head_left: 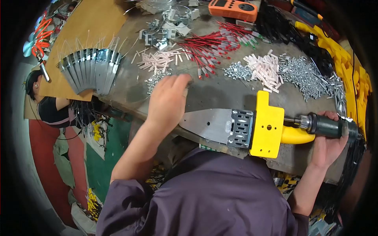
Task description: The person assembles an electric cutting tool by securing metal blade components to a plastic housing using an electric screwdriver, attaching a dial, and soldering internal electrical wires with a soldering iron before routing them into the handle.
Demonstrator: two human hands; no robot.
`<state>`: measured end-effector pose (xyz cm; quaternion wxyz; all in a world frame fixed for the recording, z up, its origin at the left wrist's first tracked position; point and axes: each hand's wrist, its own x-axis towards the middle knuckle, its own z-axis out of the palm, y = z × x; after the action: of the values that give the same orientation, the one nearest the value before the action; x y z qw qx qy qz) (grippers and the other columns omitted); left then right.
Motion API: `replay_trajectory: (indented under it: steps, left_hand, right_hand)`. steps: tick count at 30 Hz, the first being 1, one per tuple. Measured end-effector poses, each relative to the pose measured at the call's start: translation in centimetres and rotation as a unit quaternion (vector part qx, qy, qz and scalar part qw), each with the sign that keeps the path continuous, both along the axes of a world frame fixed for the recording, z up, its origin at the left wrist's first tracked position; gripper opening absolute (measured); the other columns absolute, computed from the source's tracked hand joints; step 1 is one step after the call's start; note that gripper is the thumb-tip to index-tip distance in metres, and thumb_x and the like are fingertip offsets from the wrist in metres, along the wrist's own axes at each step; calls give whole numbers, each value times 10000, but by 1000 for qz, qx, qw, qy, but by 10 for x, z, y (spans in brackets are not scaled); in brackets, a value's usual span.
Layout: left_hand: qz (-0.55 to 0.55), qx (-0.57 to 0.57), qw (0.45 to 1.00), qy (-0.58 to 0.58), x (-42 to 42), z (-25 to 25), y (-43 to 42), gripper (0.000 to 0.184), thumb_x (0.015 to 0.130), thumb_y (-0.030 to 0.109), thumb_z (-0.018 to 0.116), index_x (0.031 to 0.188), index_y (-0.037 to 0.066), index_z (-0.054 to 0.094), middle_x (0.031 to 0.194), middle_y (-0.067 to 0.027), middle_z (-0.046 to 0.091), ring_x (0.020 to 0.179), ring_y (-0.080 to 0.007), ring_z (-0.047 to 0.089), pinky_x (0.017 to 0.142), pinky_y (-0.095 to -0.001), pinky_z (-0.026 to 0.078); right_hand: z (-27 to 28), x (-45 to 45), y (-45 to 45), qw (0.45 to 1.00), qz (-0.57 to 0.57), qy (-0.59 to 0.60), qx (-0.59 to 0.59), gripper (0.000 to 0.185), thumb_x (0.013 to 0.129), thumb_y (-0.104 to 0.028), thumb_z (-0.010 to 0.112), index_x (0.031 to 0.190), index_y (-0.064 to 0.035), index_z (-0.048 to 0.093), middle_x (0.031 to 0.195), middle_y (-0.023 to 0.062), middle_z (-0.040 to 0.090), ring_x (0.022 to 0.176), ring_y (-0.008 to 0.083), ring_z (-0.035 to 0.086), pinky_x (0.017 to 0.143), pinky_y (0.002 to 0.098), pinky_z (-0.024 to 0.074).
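My left hand point(168, 100) is at the near side of the bench, beside a small pile of shiny metal nuts or washers point(154, 80). Its fingers are curled together, and their tips are partly hidden, so I cannot make out what they hold. My right hand point(330, 143) grips a dark green power screwdriver point(328, 125), its bit pointing left. Between the hands lies a flat, pointed metal blade point(208, 124) with a slotted metal plate point(241, 128), a yellow plastic guard point(269, 135) and a yellow handle point(297, 135). The screwdriver's bit reaches the guard's right side.
Beyond are white sleeves point(264, 70), screws point(303, 74), red-wired indicator lights point(204, 47), pale tubes point(157, 59) and metal brackets point(169, 27). An orange multimeter point(232, 8) sits at the back. Finished-looking blades point(88, 69) fan out left; yellow parts point(338, 47) stack right. Another person point(55, 108) is at left.
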<state>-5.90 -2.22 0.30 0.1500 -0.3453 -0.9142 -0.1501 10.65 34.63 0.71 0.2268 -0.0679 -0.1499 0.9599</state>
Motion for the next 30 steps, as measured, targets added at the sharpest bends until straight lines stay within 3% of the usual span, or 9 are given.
replay_trajectory:
  steps: [4, 6, 10, 12, 13, 22, 30]
  left_hand:
    - [12, 19, 993, -119, 2, 8, 17, 377, 758, -8, 661, 1095, 32, 498, 865, -113, 619, 806, -278, 601, 740, -377, 479]
    - [-149, 174, 952, -204, 17, 8, 38, 379, 760, -54, 658, 1081, 31, 476, 868, -102, 610, 791, -217, 619, 712, -337, 502]
    - [-244, 211, 928, -184, 27, -5, 68, 403, 732, -113, 649, 1065, 21, 466, 894, -98, 593, 783, -175, 613, 681, -300, 512]
    - [-261, 250, 889, -281, 29, -11, 73, 448, 716, -143, 635, 1090, 6, 438, 942, -106, 572, 803, -174, 600, 690, -292, 509]
    - [-288, 255, 882, -271, 26, -13, 74, 487, 718, -164, 609, 1133, -8, 407, 1007, -125, 527, 823, -180, 587, 702, -285, 499]
    - [-282, 254, 876, -298, 24, -14, 78, 529, 737, -177, 571, 1203, -19, 378, 1012, -130, 466, 834, -192, 589, 719, -298, 487]
    - [-296, 262, 863, -314, 24, -11, 78, 514, 727, -185, 590, 1167, -19, 384, 1006, -146, 464, 834, -205, 592, 724, -308, 509]
  right_hand:
    - [0, -1, 0, 1000, 0, 12, 0, 313, 828, -103, 630, 1028, 44, 439, 998, 122, 466, 1014, 252, 472, 1097, 457, 262]
    - [0, 0, -1, 1000, -8, 2, -11, 312, 829, -107, 631, 1026, 47, 446, 996, 121, 473, 1013, 248, 473, 1101, 455, 262]
    - [1, -1, -3, 1000, 3, 5, -22, 321, 836, -124, 632, 1030, 53, 447, 991, 118, 478, 1010, 245, 479, 1109, 455, 271]
    - [0, -1, -4, 1000, -7, -2, -24, 315, 838, -122, 629, 1027, 53, 446, 984, 116, 476, 1004, 240, 483, 1109, 454, 273]
    - [0, -1, -4, 1000, -10, -5, -25, 315, 838, -122, 629, 1027, 53, 446, 984, 116, 476, 1004, 240, 483, 1109, 454, 273]
    - [1, -4, -5, 1000, 1, 15, -15, 316, 803, -106, 658, 1002, 32, 455, 985, 107, 462, 1003, 236, 478, 1099, 450, 275]
    - [3, -3, -6, 1000, -10, -5, -11, 285, 832, -124, 625, 996, 32, 453, 990, 107, 464, 1013, 228, 474, 1098, 453, 278]
